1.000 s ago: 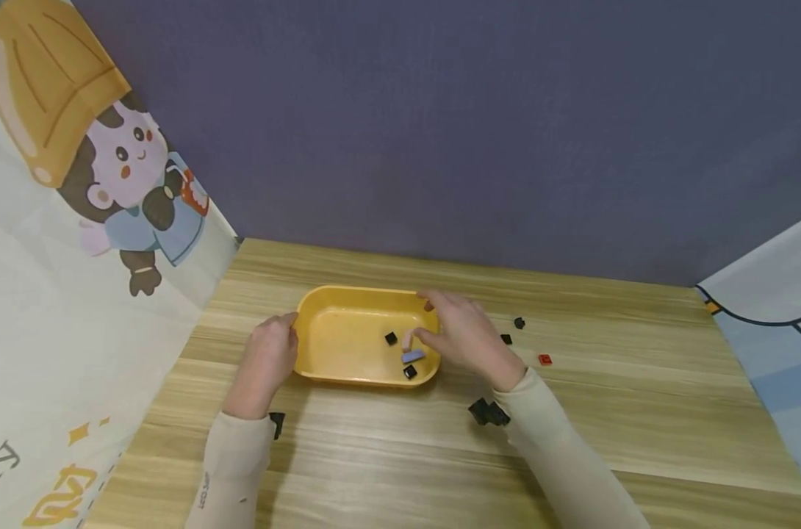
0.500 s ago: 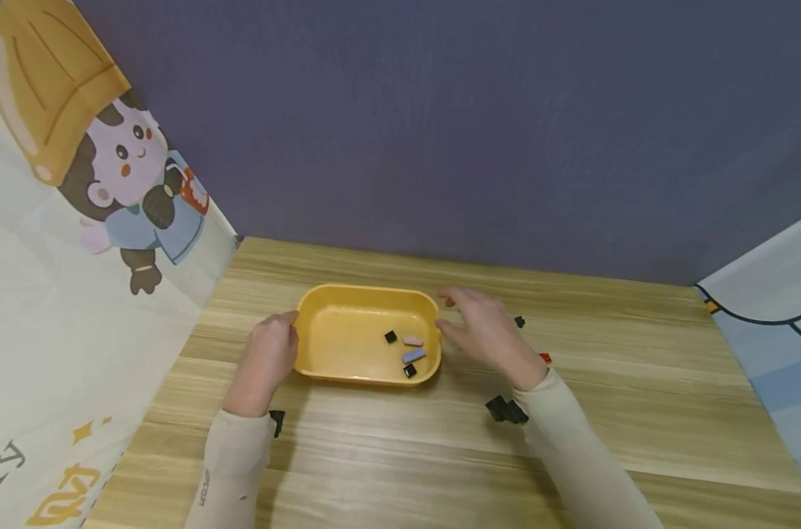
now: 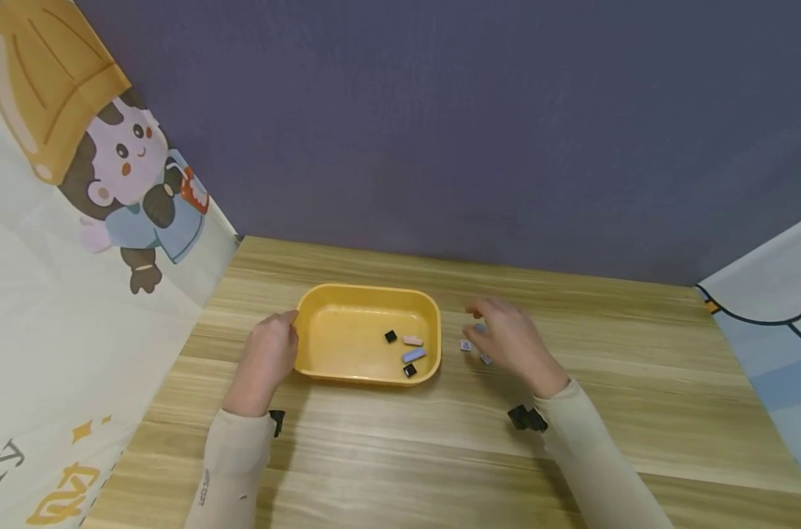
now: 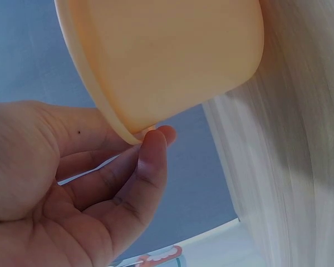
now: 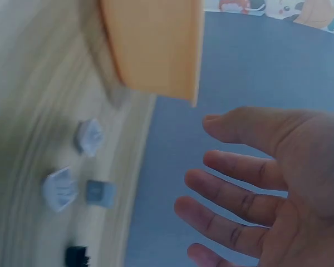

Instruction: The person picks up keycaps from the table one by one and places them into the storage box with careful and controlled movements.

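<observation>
Yellow tray (image 3: 341,342) sits on the tabletop (image 3: 387,455) in front of me, its left end pinched at the rim by my left hand (image 3: 268,360). Inside, toward the right end, lie two black pieces (image 3: 390,336), a pale pink piece (image 3: 413,341) and a lavender piece (image 3: 414,355), all loose. My right hand (image 3: 511,344) hangs just beyond that end, fingers apart and half extended, holding nothing; small pale pieces (image 3: 465,345) lie on the tabletop below it, with another black piece (image 5: 77,256) near them. Trouble, I'd judge, could start with my grip: only one end is held, so lifting or tugging there might tilt the tray and send the loose pieces sliding. A low sweep of my right hand might scatter the pale pieces, or bump the unheld end and swivel the tray. Lying so near one another, they could also be caught two at once.
</observation>
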`<state>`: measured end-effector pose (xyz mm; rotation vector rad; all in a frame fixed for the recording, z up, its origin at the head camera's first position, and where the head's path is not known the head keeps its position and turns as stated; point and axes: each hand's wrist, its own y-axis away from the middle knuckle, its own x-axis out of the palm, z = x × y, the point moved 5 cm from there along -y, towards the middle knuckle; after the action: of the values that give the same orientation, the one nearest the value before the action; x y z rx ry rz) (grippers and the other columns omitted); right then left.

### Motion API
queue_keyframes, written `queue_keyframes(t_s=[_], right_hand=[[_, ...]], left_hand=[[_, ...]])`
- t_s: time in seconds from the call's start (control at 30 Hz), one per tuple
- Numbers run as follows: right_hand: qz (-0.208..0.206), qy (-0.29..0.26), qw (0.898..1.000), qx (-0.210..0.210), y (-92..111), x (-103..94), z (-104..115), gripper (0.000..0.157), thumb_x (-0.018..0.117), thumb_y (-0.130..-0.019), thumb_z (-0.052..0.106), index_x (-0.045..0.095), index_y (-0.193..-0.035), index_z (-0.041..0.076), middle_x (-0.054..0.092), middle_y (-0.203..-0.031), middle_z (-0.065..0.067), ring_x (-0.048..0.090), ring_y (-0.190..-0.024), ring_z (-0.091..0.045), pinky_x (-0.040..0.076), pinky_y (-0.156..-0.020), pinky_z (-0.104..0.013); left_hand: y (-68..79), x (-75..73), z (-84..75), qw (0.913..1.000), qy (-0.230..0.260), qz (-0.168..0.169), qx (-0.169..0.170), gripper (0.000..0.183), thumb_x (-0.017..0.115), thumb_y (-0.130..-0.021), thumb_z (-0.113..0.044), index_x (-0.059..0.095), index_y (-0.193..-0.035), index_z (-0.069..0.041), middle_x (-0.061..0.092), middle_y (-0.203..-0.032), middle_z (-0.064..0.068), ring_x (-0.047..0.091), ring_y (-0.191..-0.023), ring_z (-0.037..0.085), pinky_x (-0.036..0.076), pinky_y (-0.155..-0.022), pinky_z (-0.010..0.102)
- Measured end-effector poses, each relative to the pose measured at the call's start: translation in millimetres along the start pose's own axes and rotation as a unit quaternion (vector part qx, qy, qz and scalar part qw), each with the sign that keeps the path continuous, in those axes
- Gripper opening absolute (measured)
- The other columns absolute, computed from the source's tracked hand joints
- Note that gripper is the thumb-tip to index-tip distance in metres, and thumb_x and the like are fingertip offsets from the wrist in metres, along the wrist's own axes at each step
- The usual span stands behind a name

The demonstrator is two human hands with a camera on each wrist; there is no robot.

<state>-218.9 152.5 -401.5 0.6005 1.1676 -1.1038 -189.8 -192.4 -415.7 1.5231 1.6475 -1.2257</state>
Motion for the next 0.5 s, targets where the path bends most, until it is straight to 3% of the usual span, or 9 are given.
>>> queue_keyframes(t_s=[0.23, 0.5], right_hand=[[0.000, 0.005, 1.000, 0.004, 9.1, 13.0, -13.7, 0.025, 0.067, -0.082, 0.025, 0.066, -0.102, 0.009, 0.065, -0.097, -0.004, 0.060, -0.085, -0.023, 0.047, -0.073, -0.050], [0.003, 0.036, 0.999, 0.005, 14.9, 32.7, -25.5, 0.017, 0.068, -0.080, 0.022, 0.069, -0.093, 0.011, 0.061, -0.085, -0.002, 0.058, -0.078, -0.022, 0.051, -0.062, -0.041]], left_hand=[[-0.2, -0.2, -0.9, 1.0000, 0.004, 0.005, -0.005, 0.029, 0.052, -0.084, 0.007, 0.057, -0.112, 0.014, 0.061, -0.093, 0.029, 0.060, -0.085, 0.040, 0.052, -0.072, 0.047], [1.0, -1.6, -2.9, 1.0000, 0.002, -0.001, -0.002, 0.029, 0.052, -0.083, 0.007, 0.057, -0.111, 0.014, 0.061, -0.094, 0.029, 0.059, -0.087, 0.041, 0.051, -0.074, 0.048]])
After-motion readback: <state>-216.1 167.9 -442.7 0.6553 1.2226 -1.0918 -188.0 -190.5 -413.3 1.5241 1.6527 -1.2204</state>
